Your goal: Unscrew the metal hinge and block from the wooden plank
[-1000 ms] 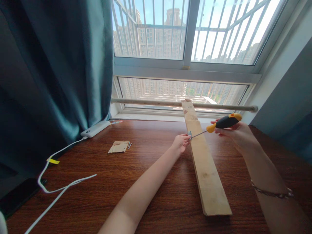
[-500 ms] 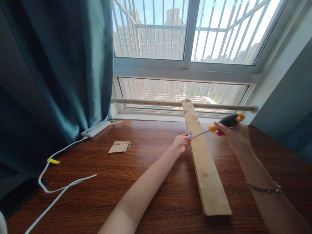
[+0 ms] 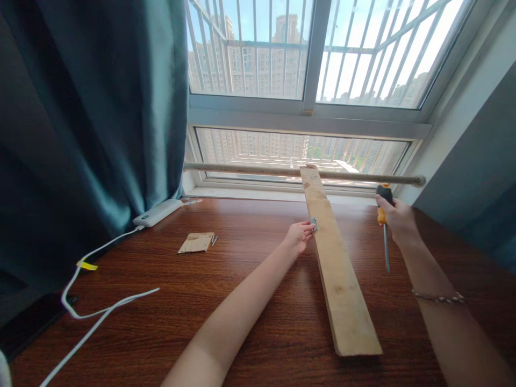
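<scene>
My left hand (image 3: 300,236) pinches a small metal bracket (image 3: 314,223) against the left edge of a long wooden board (image 3: 342,279). That board lies lengthwise on the table, its far end reaching the rail by the window. To the right of the board, my right hand (image 3: 397,217) is closed around a screwdriver (image 3: 382,215) with a black and yellow handle. Its shaft points down toward the table, apart from the bracket and the board. Whether a screw sits in the bracket is too small to tell.
On the brown table (image 3: 193,301), left of the board, lie a small wood piece (image 3: 196,243) and screws (image 3: 214,240) beside it. A white power strip (image 3: 157,213) with a white cable (image 3: 91,317) is near the dark curtain (image 3: 121,107). A rail (image 3: 250,170) crosses before the window.
My right hand has drawn the screwdriver away from the bracket to the right and turned its tip downward. My left hand stays at the bracket, and the board has not visibly moved.
</scene>
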The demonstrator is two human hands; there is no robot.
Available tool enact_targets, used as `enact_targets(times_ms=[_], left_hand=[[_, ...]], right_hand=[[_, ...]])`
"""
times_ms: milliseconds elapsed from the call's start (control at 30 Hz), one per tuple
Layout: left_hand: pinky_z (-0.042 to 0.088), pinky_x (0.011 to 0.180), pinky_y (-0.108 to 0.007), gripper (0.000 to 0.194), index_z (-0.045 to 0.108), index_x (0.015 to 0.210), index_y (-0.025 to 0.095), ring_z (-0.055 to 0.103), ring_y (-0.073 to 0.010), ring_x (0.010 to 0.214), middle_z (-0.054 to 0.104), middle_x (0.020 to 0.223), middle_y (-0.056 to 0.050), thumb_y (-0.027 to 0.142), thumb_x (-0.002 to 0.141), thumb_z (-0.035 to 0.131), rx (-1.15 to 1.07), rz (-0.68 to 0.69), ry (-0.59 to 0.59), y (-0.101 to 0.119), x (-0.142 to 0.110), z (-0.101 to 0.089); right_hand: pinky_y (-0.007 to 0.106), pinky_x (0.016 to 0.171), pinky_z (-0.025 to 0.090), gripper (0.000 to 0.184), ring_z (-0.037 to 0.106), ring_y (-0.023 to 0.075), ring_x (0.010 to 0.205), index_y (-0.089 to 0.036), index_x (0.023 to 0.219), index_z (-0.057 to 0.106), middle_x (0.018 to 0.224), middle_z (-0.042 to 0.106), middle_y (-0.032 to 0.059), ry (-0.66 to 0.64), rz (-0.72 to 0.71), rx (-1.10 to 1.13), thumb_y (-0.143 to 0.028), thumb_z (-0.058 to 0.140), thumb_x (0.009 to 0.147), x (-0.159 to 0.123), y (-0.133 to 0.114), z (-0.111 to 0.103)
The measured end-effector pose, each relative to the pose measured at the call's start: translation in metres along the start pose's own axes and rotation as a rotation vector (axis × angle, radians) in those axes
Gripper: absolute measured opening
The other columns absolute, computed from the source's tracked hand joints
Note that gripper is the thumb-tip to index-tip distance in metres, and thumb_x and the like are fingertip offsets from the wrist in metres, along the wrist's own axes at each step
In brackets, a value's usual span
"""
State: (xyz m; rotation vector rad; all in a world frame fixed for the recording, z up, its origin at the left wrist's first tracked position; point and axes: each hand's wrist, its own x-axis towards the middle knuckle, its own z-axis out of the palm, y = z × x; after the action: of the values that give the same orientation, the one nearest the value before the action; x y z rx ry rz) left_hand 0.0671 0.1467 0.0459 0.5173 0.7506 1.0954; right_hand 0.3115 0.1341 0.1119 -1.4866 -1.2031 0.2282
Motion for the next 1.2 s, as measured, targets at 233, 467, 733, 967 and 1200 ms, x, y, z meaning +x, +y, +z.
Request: enact_targets(times_ms=[233, 467, 733, 967, 1200], left_hand=[[0.048, 0.061, -0.020, 0.013, 0.060, 0.073, 0.008, 0.062, -0.0099, 0.060, 0.066, 0.072, -0.008, -0.004, 0.069, 0.058, 0.018, 0.013, -0.011, 0.000, 0.000, 0.001], [0.047, 0.061, -0.020, 0.014, 0.059, 0.075, 0.008, 0.062, -0.0103, 0.060, 0.066, 0.071, -0.008, -0.004, 0.068, 0.058, -0.001, 0.015, -0.014, -0.001, 0.002, 0.000], [0.047, 0.060, -0.019, 0.014, 0.059, 0.074, 0.009, 0.062, -0.0096, 0.059, 0.066, 0.070, -0.007, -0.004, 0.069, 0.057, -0.006, -0.008, -0.006, 0.002, -0.002, 0.002], [0.047, 0.059, -0.019, 0.014, 0.059, 0.075, 0.008, 0.062, -0.0091, 0.058, 0.066, 0.070, -0.007, -0.004, 0.071, 0.054, -0.002, -0.022, -0.030, 0.002, -0.002, 0.001], [0.047, 0.060, -0.019, 0.014, 0.060, 0.075, 0.008, 0.062, -0.0092, 0.059, 0.066, 0.070, -0.007, -0.004, 0.070, 0.055, -0.008, -0.030, -0.016, 0.003, -0.003, 0.002]], right_hand=[[0.033, 0.073, 0.045, 0.053, 0.060, 0.0283, 0.092, -0.015, 0.116, 0.058, 0.097, 0.066, 0.0131, -0.316, -0.012, -0.674, -0.048, 0.052, 0.075, -0.018, 0.056, 0.050], [0.033, 0.071, 0.044, 0.053, 0.061, 0.0281, 0.092, -0.024, 0.122, 0.053, 0.100, 0.066, 0.0098, -0.477, -0.029, -0.768, -0.050, 0.047, 0.077, -0.039, 0.062, 0.065], [0.037, 0.070, 0.045, 0.054, 0.060, 0.0318, 0.094, -0.028, 0.123, 0.052, 0.104, 0.065, 0.0119, -0.531, 0.036, -0.846, -0.055, 0.043, 0.076, -0.049, 0.053, 0.067], [0.037, 0.071, 0.045, 0.054, 0.060, 0.0313, 0.095, -0.029, 0.124, 0.051, 0.106, 0.064, 0.0113, -0.542, 0.047, -0.853, -0.053, 0.043, 0.076, -0.050, 0.054, 0.066], [0.038, 0.074, 0.045, 0.054, 0.059, 0.0317, 0.098, -0.030, 0.125, 0.049, 0.109, 0.063, 0.0108, -0.551, 0.051, -0.860, -0.053, 0.042, 0.076, -0.051, 0.054, 0.067]])
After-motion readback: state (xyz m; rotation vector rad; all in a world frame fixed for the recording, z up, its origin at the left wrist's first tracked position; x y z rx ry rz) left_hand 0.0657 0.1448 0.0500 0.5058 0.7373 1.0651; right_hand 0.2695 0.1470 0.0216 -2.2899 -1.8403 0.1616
